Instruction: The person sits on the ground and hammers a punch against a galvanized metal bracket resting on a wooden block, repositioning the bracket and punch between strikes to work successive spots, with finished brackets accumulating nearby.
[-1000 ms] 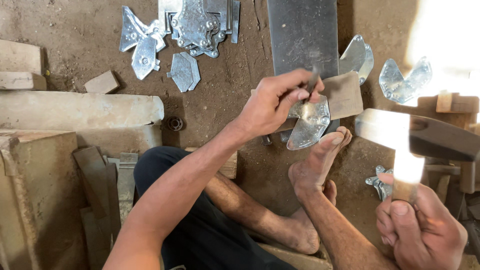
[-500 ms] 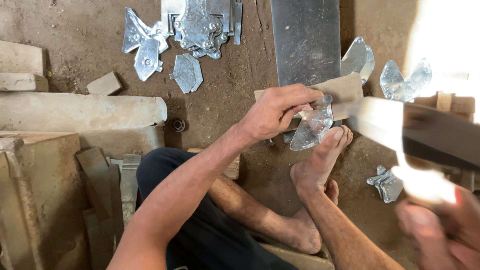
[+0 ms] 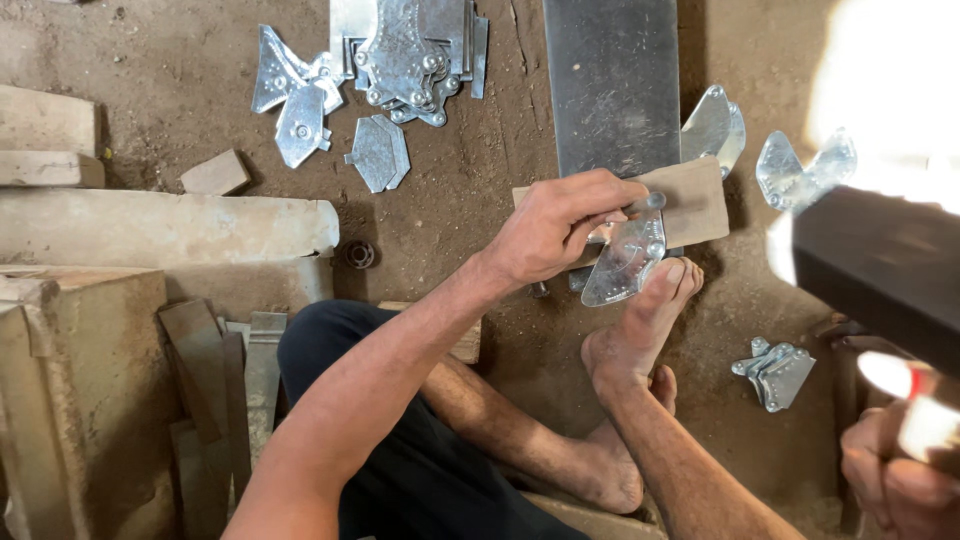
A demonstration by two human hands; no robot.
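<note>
Head view, seen against half a second ago: the heavy dark hammer (image 3: 880, 285) has swung in from the right and now hangs blurred just right of the wooden block (image 3: 695, 205), much closer than it was. Behind the block lies a long steel plate (image 3: 612, 85), unchanged. Beyond the block to the upper left, the heap of stamped metal pieces (image 3: 400, 50) sits as before, and a smaller stack (image 3: 775, 372) rests below and right of the block.

On the block's near edge the left hand (image 3: 550, 230) stays clamped on a flat fan-shaped bracket (image 3: 625, 262), fingers pinching its riveted top; the piece has dropped slightly and now rests against the toes of the foot (image 3: 645, 325). The right hand (image 3: 895, 480), far below and right of the block, is closed around the hammer's handle.
</note>
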